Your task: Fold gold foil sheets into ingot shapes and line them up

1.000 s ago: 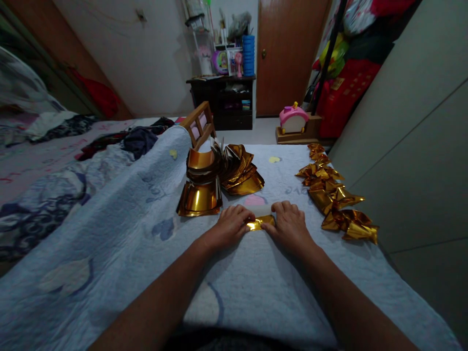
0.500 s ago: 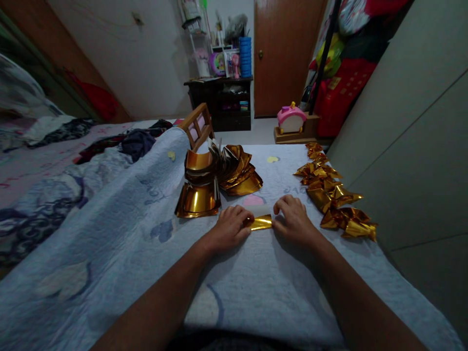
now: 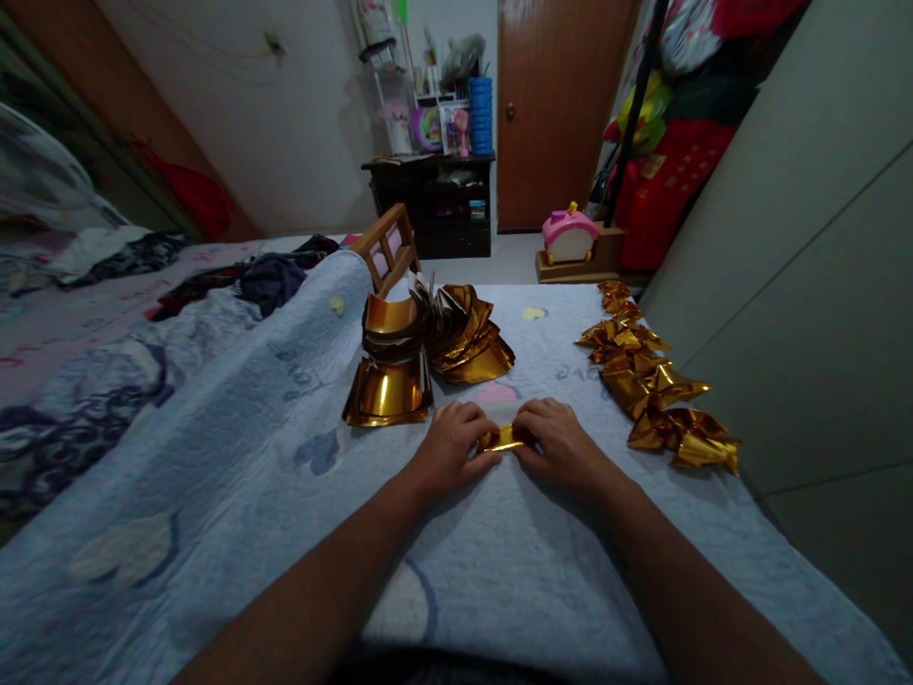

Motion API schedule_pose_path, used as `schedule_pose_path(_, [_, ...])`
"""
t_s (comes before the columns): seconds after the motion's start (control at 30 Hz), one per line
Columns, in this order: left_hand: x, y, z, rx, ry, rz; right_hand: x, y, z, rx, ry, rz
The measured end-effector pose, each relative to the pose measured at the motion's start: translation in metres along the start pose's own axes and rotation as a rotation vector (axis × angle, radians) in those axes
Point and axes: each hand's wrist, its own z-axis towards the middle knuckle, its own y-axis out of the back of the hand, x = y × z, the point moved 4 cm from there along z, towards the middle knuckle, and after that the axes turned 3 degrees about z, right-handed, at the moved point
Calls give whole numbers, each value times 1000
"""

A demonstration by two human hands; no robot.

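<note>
Grip: both hands pinch the gold strip (image 3: 503, 440) from opp. ends; left hand (image 3: 452, 444) on its left end, right hand (image 3: 560, 440) on its right end, fingers curled down over it.
Left hand: fingertips (image 3: 479, 428) closed on strip, knuckles up, pressing it to the quilt (image 3: 499, 571).
Right hand: fingertips closed on the other end, thumb side twd the left hand; hands nearly touching.
Strip: small folded gold foil, mostly hidden btw the fingers; only a short shiny bit shows.
Axis: long axis runs left-right across the view, ends pointing twd each hand; lies flat, low on the quilt.
Place: centre of quilt, just in front of the person, near side of the foil stack.
Stack (image 3: 420, 357): curled gold sheets, just beyond the left hand, apart from it.
Folded pieces (image 3: 652, 381): row of finished gold shapes along the quilt's right edge, near the right hand, not touching.
Beyond: wood chair (image 3: 385, 245) back behind stack; pink toy (image 3: 569, 233) on floor farther off.
</note>
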Motion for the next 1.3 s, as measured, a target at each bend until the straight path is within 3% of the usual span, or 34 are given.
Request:
schedule_pose_path(0.4, [-8,-3,-6,-27,57,144,0,-2,-1,-32,1,-10])
schedule_pose_path(0.67, [-3,5,-5,-268,39,-192,-2,4,2,-148,-5,60])
schedule_pose_path(0.87, [-3,8,1,-333,39,-329,13,12,-1,-247,70,3])
schedule_pose_path(1.17, [2,0,5,-152,17,-236,21,-8,0,26,121,-15])
schedule_pose_path(1.3, [2,2,2,-148,-39,-97,23,-13,-1,57,118,37])
